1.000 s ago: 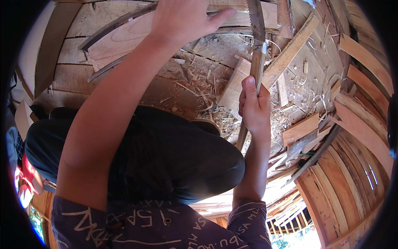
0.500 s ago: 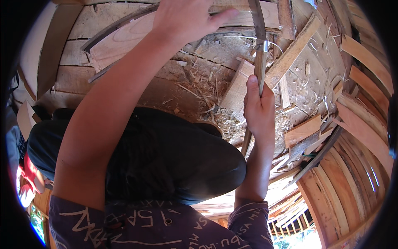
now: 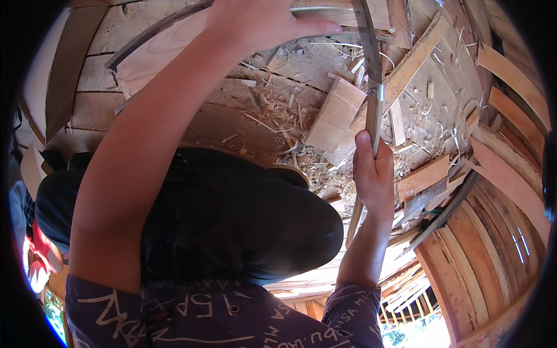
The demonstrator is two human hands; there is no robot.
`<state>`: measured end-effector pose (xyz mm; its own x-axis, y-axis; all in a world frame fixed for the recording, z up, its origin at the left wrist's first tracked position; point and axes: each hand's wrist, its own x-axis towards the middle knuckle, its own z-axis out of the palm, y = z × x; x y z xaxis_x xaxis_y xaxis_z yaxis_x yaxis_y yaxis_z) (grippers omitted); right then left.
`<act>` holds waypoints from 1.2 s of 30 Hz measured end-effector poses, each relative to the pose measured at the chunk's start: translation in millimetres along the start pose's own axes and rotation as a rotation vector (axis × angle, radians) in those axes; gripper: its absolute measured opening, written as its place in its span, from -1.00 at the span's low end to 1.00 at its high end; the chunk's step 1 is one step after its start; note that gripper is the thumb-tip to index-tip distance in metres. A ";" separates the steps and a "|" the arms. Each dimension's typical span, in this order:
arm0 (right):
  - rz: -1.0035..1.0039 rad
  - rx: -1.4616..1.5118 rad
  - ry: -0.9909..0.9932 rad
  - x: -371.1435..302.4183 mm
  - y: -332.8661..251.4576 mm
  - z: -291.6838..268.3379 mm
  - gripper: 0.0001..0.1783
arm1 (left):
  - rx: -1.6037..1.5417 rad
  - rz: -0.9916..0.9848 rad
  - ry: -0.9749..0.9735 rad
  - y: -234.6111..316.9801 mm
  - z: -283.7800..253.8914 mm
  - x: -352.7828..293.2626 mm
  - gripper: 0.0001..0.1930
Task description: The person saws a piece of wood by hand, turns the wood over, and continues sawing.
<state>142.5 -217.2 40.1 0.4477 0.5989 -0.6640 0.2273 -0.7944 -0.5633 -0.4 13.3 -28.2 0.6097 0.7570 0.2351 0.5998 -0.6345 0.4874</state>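
So the saw is lying blade-forward across the right end of a pale board, and the right hand's fingers are wrapping tightly round its handle. The left hand is reaching over the board, thumb sticking out, other fingertips cropped so can't tell. I'm guessing sawing's the current step; another stroke is needing steady bracing. Shavings are littering the plank floor, timber walling is rising right.
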 end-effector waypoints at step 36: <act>-0.027 -0.027 0.083 38.7 -36.8 23.1 -0.46 | 0.068 0.029 0.013 2.6 4.4 -1.9 -0.46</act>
<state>131.5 -162.3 23.8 0.5107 0.6104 -0.6054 0.2628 -0.7813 -0.5661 2.3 9.6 -31.1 0.6207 0.7401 0.2590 0.6163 -0.6647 0.4224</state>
